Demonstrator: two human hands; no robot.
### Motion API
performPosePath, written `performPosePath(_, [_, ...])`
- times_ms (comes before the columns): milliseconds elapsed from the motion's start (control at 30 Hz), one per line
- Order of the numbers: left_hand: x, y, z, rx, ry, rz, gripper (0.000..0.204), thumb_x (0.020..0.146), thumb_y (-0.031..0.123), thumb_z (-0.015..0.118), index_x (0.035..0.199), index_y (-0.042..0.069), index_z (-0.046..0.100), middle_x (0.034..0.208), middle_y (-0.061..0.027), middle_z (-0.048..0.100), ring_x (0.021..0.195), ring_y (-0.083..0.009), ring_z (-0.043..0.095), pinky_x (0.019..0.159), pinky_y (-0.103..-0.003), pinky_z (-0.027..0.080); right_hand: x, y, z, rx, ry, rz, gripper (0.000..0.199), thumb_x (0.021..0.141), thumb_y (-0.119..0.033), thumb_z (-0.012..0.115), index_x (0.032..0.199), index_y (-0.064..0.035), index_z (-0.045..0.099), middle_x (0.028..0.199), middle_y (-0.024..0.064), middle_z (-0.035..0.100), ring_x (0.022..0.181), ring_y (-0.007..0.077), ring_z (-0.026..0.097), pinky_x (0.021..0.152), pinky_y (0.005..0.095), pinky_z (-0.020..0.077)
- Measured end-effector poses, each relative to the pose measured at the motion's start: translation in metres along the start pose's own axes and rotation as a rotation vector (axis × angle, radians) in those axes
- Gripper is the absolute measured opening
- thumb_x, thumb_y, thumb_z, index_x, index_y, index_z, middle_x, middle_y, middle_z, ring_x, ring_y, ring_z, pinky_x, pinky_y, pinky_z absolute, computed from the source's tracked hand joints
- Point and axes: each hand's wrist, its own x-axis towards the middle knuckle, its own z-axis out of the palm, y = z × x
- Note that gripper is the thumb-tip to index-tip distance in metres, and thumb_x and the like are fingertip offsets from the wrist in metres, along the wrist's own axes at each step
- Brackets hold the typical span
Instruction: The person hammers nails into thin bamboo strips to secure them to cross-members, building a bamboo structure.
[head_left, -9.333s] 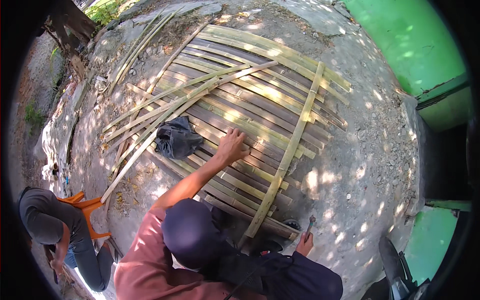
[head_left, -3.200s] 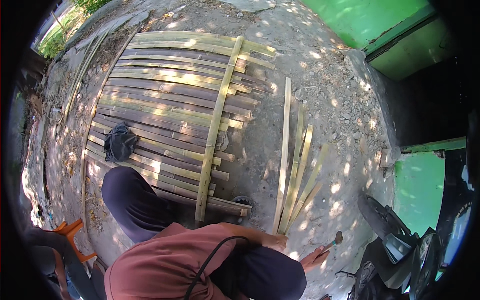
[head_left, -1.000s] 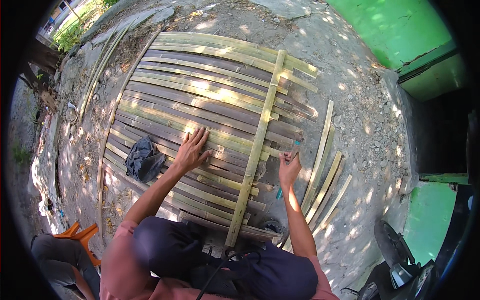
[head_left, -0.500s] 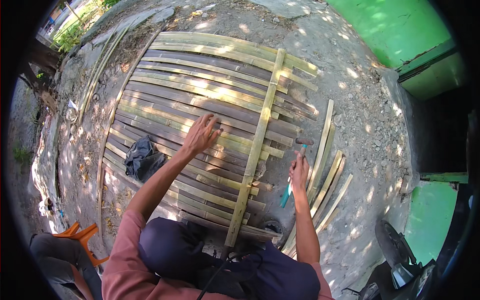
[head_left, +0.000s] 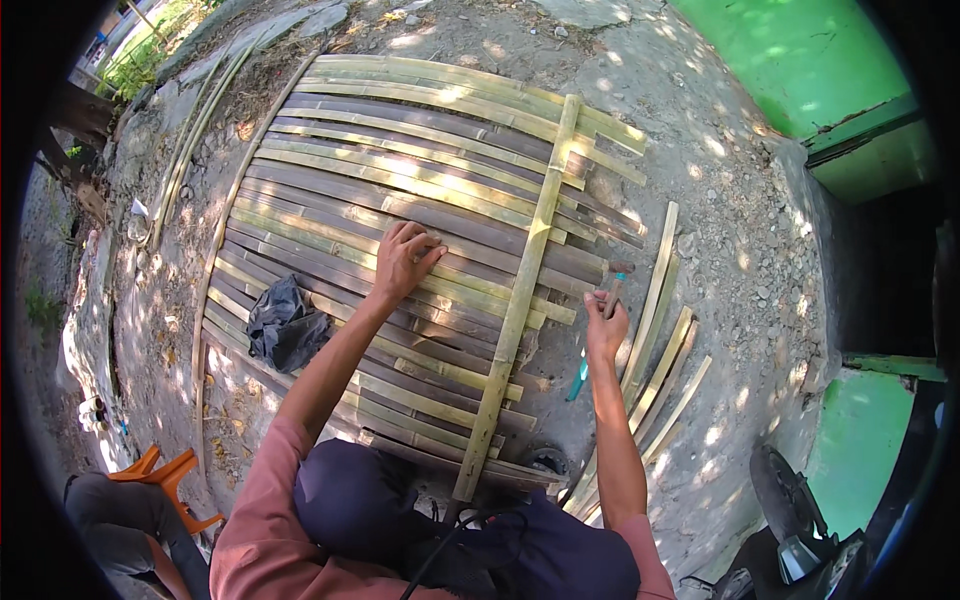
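Note:
My right hand [head_left: 606,328] is wrapped round the handle of a hammer [head_left: 579,376], its teal lower end below my fist and its rusty head [head_left: 622,267] above. It is just right of the ends of the bamboo slats. My left hand [head_left: 408,258] rests low over the middle of a panel of bamboo slats [head_left: 390,172], fingers curled and drawn together; anything between the fingertips is too small to make out. One long bamboo strip [head_left: 528,270] lies crosswise over the slats, right of my left hand.
A crumpled black plastic bag [head_left: 287,322] lies on the slats at left. Loose bamboo strips [head_left: 655,290] lie on the ground at right. Beyond are a green wall [head_left: 800,60] and a motorbike [head_left: 795,530]. A person's leg [head_left: 130,520] and an orange chair [head_left: 170,475] are at lower left.
My left hand's fingers have gone from spread to drawn together, in about the same spot. My right hand has moved slightly up and right with the hammer.

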Motion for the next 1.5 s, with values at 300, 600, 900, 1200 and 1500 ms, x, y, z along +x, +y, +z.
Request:
performPosePath(300, [-0.007,-0.003,0.009,0.085,-0.011,-0.025,0.027,0.09,0.032,0.087,0.107,0.013,0.077,0.105,-0.0045,0.068,0.109,-0.0293,0.064,0.096,-0.046,0.047,-0.02,-0.023,-0.032,0.478,-0.137,0.221,0.04,0.12,-0.036,0.046,0.146,-0.0064,0.053,0.083,0.0021,0.057,0.053,0.0093,0.049,0.044,0.0289,0.0394])
performPosePath(600, [-0.003,-0.002,0.007,0.07,-0.016,-0.013,0.026,0.091,0.031,0.086,0.107,0.014,0.076,0.107,-0.005,0.067,0.11,-0.0298,0.062,0.096,-0.046,0.046,-0.051,-0.037,-0.066,0.554,-0.334,0.438,0.042,0.122,-0.034,0.043,0.151,-0.0057,0.054,0.079,-0.0001,0.051,0.056,0.007,0.044,0.048,0.0257,0.0359])
performPosePath(900, [-0.004,0.0,0.011,0.076,0.007,0.003,0.023,0.091,0.031,0.086,0.101,0.014,0.074,0.106,-0.0041,0.066,0.111,-0.0301,0.061,0.097,-0.046,0.045,-0.05,-0.025,-0.074,0.561,-0.258,0.441,0.041,0.121,-0.036,0.043,0.147,-0.0064,0.056,0.077,-0.0019,0.047,0.055,0.0064,0.041,0.047,0.0249,0.0335])
performPosePath(1200, [-0.001,0.0,0.007,0.053,-0.004,-0.013,0.021,0.09,0.031,0.086,0.095,0.014,0.074,0.104,-0.0032,0.067,0.109,-0.0288,0.061,0.098,-0.046,0.045,-0.054,-0.02,-0.074,0.634,-0.106,0.434,0.045,0.12,-0.038,0.046,0.15,-0.0066,0.057,0.075,-0.0033,0.042,0.051,0.0045,0.037,0.042,0.0224,0.0289])
performPosePath(1500, [-0.001,0.005,0.002,0.047,-0.019,-0.016,0.022,0.092,0.031,0.086,0.096,0.015,0.07,0.106,-0.0045,0.063,0.108,-0.0283,0.06,0.099,-0.045,0.044,-0.054,-0.024,-0.067,0.716,-0.081,0.444,0.039,0.121,-0.037,0.045,0.146,-0.0097,0.057,0.079,-0.0058,0.041,0.057,0.0041,0.036,0.047,0.0239,0.0304])
